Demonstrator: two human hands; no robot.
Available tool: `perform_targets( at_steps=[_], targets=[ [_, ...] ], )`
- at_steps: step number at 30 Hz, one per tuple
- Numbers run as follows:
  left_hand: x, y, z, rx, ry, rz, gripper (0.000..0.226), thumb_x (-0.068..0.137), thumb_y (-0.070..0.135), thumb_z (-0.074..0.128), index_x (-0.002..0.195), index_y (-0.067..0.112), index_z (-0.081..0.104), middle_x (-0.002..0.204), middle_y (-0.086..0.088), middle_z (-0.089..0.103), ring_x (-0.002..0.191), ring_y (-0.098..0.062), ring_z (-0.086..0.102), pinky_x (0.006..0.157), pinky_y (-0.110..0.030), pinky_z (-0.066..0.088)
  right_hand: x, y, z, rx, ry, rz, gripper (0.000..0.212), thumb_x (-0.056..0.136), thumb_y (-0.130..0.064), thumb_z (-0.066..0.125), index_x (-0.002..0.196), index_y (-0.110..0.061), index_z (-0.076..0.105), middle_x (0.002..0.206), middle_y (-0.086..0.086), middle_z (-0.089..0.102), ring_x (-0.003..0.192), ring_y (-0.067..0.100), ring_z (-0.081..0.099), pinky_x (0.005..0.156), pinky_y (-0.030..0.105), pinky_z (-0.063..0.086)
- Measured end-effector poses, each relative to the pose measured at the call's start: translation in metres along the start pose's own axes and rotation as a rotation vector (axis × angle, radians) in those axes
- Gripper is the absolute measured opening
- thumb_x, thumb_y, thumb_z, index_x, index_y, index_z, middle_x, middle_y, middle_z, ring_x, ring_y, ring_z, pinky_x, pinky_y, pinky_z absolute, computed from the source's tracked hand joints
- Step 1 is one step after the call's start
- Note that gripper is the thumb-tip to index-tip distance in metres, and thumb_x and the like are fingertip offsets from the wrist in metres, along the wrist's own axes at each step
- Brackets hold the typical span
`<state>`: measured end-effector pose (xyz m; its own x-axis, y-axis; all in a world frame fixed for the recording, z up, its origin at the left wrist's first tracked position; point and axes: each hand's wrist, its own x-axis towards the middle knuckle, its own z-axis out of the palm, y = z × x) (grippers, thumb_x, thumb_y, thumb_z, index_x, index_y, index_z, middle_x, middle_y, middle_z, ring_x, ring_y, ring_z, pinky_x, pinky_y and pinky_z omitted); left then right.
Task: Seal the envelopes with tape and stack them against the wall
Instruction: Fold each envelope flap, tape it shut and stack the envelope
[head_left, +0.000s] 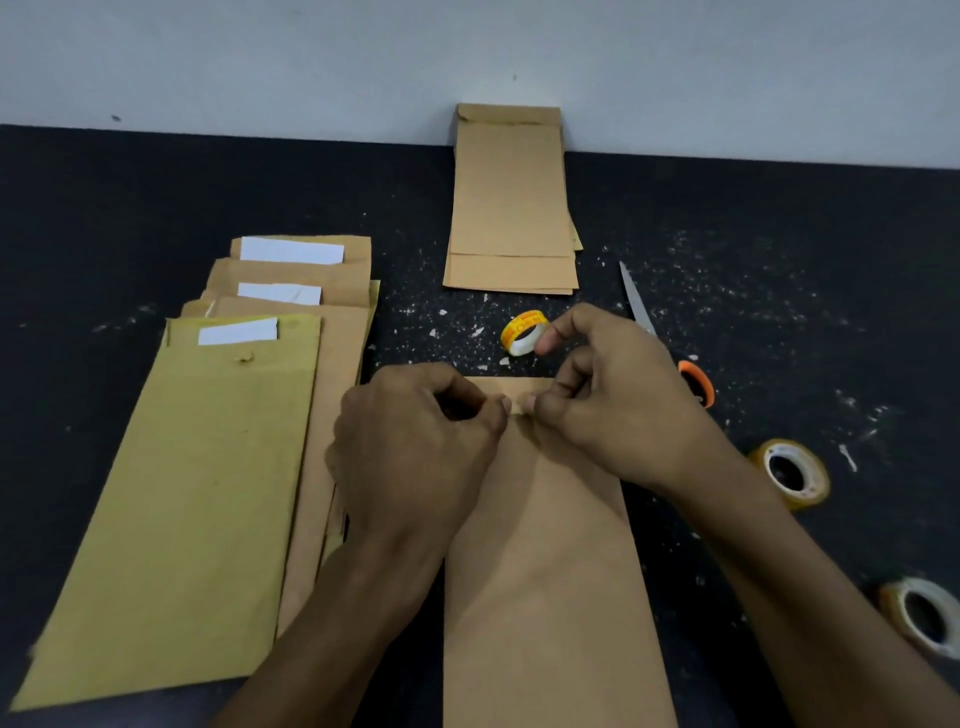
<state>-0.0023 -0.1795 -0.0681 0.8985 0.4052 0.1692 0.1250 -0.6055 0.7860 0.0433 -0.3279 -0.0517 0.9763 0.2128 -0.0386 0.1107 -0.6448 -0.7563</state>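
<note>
Both grips curled tight: left hand (415, 431) and right hand (613, 395) pinch the folded flap of a flat brown paper envelope (545, 571), fingertips nearly touching. Envelope's long axis runs from the grips back toward the person, flap end facing the wall. Matte speckled dark desk (753, 270). Beyond the grips, a stack (511, 208) leans on the wall; small yellow tape ring (523, 332) just past the right grip.

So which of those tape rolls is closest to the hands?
The small orange-and-yellow roll, just beyond the right hand. The two bigger rolls lie off to the right.
</note>
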Motion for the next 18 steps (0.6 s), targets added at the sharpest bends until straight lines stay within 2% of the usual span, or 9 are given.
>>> perform_targets(
  at_steps=[3, 7, 10, 13, 16, 18],
  targets=[
    [-0.001, 0.001, 0.000, 0.026, -0.005, -0.006, 0.017, 0.070, 0.042, 0.084, 0.067, 0.029, 0.073, 0.066, 0.014, 0.068, 0.066, -0.011, 0.063, 0.058, -0.029, 0.051, 0.001, 0.000, 0.000, -0.002, 0.002, -0.002, 0.036, 0.079, -0.016, 0.081, 0.095, -0.031, 0.053, 0.070, 0.000, 0.068, 0.063, 0.009, 0.060, 0.066, 0.027, 0.050],
    [-0.002, 0.003, 0.001, 0.062, -0.006, 0.000, 0.016, 0.072, 0.041, 0.084, 0.070, 0.028, 0.074, 0.066, 0.015, 0.065, 0.061, -0.002, 0.056, 0.052, -0.021, 0.038, 0.000, 0.004, 0.005, -0.020, 0.011, -0.003, 0.037, 0.081, -0.017, 0.078, 0.098, -0.036, 0.051, 0.076, -0.002, 0.065, 0.080, 0.017, 0.059, 0.070, 0.032, 0.048],
    [-0.003, 0.004, 0.001, 0.076, -0.017, 0.022, 0.016, 0.073, 0.041, 0.084, 0.073, 0.028, 0.075, 0.070, 0.012, 0.068, 0.064, -0.009, 0.060, 0.057, -0.028, 0.048, -0.002, 0.004, 0.008, -0.057, 0.014, -0.007, 0.037, 0.083, -0.016, 0.074, 0.101, -0.037, 0.049, 0.086, 0.001, 0.063, 0.083, 0.016, 0.058, 0.069, 0.029, 0.046],
    [-0.001, 0.003, 0.000, 0.108, -0.029, 0.056, 0.018, 0.072, 0.042, 0.084, 0.075, 0.025, 0.078, 0.074, 0.007, 0.070, 0.070, -0.015, 0.065, 0.062, -0.035, 0.054, -0.006, 0.001, 0.010, -0.128, 0.035, -0.042, 0.036, 0.082, -0.017, 0.071, 0.101, -0.036, 0.047, 0.087, 0.002, 0.061, 0.085, 0.018, 0.058, 0.074, 0.038, 0.052],
    [0.005, 0.001, -0.003, 0.134, -0.065, 0.058, 0.023, 0.070, 0.046, 0.084, 0.076, 0.024, 0.080, 0.071, 0.006, 0.073, 0.070, -0.016, 0.068, 0.064, -0.029, 0.050, -0.009, -0.002, 0.011, -0.171, 0.050, -0.075, 0.034, 0.082, -0.015, 0.069, 0.102, -0.031, 0.047, 0.084, 0.001, 0.060, 0.086, 0.022, 0.057, 0.077, 0.045, 0.052],
    [0.008, 0.001, -0.005, 0.156, -0.075, 0.033, 0.027, 0.067, 0.049, 0.084, 0.073, 0.023, 0.080, 0.068, 0.004, 0.072, 0.069, -0.016, 0.067, 0.060, -0.019, 0.040, -0.010, -0.003, 0.012, -0.180, 0.054, -0.080, 0.033, 0.083, -0.014, 0.068, 0.102, -0.030, 0.047, 0.083, 0.001, 0.060, 0.087, 0.022, 0.057, 0.077, 0.046, 0.052]
  ],
)
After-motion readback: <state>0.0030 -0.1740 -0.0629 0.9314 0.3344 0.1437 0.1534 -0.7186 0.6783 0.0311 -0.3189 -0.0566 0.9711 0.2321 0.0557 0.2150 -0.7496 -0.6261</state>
